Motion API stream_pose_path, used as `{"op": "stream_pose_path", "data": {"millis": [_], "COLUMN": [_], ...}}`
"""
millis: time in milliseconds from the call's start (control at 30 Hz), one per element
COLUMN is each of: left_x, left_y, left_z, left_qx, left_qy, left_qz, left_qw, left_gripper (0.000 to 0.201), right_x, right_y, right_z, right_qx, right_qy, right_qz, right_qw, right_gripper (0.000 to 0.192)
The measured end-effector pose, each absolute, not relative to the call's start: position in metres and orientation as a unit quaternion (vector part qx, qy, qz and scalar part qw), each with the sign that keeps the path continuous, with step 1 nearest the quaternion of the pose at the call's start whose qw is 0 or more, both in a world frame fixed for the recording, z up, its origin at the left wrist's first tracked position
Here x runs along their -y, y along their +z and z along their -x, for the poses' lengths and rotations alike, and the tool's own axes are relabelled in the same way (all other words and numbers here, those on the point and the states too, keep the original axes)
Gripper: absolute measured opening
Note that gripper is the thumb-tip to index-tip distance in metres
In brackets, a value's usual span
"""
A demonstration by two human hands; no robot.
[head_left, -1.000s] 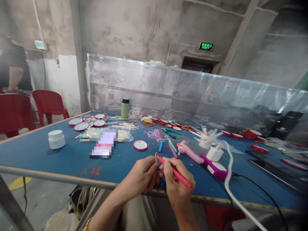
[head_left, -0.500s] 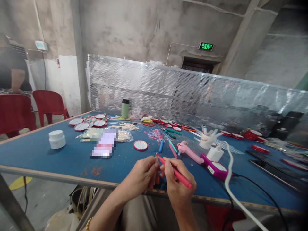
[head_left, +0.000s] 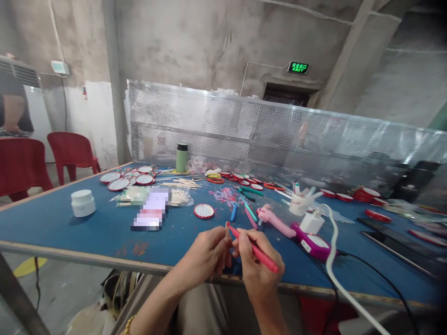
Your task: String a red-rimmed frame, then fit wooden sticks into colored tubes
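Note:
My left hand [head_left: 204, 251] is closed on a small wooden stick [head_left: 226, 230], held upright with a red tip. In my right hand [head_left: 258, 274] is a red marker [head_left: 263, 258], gripped like a pen, its point at or very near the stick's tip. Both hands are above the table's front edge. Just beyond them lie a round red-rimmed disc [head_left: 204, 211], a blue marker [head_left: 233, 212] and a pink marker [head_left: 251, 217]. My fingers hide the lower part of the stick.
On the blue table [head_left: 104, 232] stand a white jar [head_left: 83, 203], a green bottle [head_left: 181, 158] and a cup of pens [head_left: 299, 204]. A phone [head_left: 152, 208] lies left, a pink glue gun [head_left: 275, 221] right. A white cable [head_left: 333, 260] crosses the right side. A perforated metal screen [head_left: 216, 123] stands behind.
Both hands, the stick and the marker look nearly unmoved. At the far left, a person behind the red chairs has shifted left and lower.

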State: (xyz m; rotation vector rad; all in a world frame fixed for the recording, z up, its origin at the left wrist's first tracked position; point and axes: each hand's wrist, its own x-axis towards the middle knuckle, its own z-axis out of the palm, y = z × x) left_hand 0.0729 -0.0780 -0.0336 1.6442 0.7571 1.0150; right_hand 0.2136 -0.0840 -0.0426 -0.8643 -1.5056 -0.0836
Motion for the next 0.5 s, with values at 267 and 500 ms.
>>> {"op": "stream_pose_path", "data": {"millis": [267, 500], "left_x": [0.0782, 0.0772], "left_y": [-0.0322, -0.0339], "left_z": [-0.0721, -0.072], "left_qx": [-0.314, -0.309], "left_qy": [0.421, 0.423], "left_qz": [-0.679, -0.679], "left_qw": [0.512, 0.515], "left_gripper": [0.042, 0.042], "right_x": [0.0846, 0.0854], "right_y": [-0.0441, -0.0409], "right_z": [-0.2143, -0.2123], "right_qx": [0.653, 0.655], "right_qy": [-0.029, -0.035], "right_qz": [0.375, 0.38], "right_qw": [0.658, 0.652], "right_gripper": [0.013, 0.016]}}
